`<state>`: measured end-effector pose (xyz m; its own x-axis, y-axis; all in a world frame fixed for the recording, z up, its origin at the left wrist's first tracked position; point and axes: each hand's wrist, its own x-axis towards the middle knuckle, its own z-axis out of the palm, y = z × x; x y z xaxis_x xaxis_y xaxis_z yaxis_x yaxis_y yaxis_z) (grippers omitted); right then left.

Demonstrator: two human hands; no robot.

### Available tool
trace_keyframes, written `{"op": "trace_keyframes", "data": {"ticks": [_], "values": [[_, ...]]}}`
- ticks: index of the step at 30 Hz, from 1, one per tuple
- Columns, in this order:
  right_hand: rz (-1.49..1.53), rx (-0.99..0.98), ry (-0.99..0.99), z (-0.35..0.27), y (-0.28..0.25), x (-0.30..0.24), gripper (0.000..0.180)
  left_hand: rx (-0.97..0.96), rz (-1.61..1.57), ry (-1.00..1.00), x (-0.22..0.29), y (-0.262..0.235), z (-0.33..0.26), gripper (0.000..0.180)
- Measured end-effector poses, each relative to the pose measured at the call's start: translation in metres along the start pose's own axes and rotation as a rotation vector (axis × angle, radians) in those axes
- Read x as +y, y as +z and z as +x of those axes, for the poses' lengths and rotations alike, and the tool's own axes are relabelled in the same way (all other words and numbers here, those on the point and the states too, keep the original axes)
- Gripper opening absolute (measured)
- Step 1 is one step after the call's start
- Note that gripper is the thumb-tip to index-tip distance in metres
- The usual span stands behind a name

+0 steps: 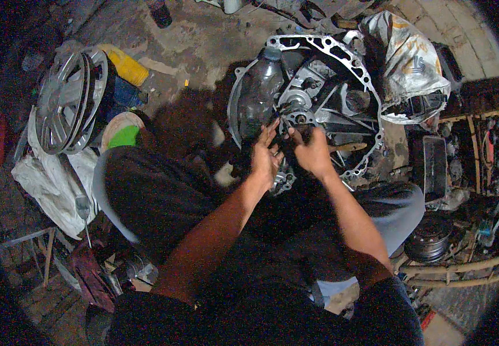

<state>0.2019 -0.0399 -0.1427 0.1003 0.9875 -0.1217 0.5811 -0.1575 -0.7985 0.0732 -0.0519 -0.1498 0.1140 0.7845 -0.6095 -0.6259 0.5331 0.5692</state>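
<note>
A large silver gearbox housing (pixel 374 95) lies open in front of me, its flanged rim facing up. My left hand (pixel 265 157) is at its near-left side, fingers loosely stretched and apart, the tips beside a small metal part with a round hole (pixel 302 119). Close by on the right, my right hand (pixel 313 153) is curled closed, thumb against the fingers near the same part. Whatever it grips is dark and too small to name. A clear plastic bottle (pixel 261 81) rests at the housing's left. Below my hands sits another small metal piece (pixel 284 181).
A wooden-handled tool (pixel 348 147) lies across the housing's near right. Spoked wheels (pixel 67 104) and a yellow container (pixel 123 66) are at the left. On the right are a white sack (pixel 408 63), a dark tray (pixel 434 164) and a wheel rim (pixel 428 242). My knees flank the housing.
</note>
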Motion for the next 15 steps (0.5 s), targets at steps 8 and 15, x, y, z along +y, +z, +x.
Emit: {"op": "trace_keyframes", "data": {"ticks": [8, 15], "values": [[0.051, -0.1, 0.087, 0.0, -0.004, -0.004, 0.03, 0.012, 0.0, -0.017, 0.008, 0.005, -0.007, 0.062], [0.036, 0.09, -0.05, -0.005, 0.015, 0.011, 0.029, -0.083, 0.013, 0.008, 0.0, -0.007, 0.002, 0.057]]}}
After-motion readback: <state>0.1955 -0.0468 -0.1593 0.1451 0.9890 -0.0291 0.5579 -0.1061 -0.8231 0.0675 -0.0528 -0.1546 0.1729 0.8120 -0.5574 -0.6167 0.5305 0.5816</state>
